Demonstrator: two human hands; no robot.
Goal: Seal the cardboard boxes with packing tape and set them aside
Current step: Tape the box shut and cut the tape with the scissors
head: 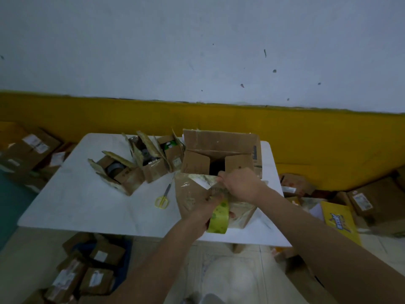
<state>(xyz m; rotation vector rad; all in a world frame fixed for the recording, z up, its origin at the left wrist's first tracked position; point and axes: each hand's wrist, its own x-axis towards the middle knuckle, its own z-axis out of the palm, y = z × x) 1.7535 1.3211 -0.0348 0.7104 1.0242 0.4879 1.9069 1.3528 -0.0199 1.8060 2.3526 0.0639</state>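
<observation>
Cardboard box (219, 142), flaps open, stands at the right edge of the table (76, 205), toward the front. The right hand (241, 186) pinches the edge of the near flap. The left hand (208, 207) grips a yellow-green tape roll (219, 218) against the box's front. Yellow scissors (163, 197) lie just left of the box, and three small open boxes (153, 172) sit nearer the far edge.

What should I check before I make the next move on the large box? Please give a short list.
1. Tape roll held in left hand: ok.
2. Right hand grips near flap of large box: ok.
3. Top flaps closed: not ok; far flap stands up and the middle is open.
4. Scissors close by on table: ok.
5. Loose tape end ready: cannot tell.
</observation>
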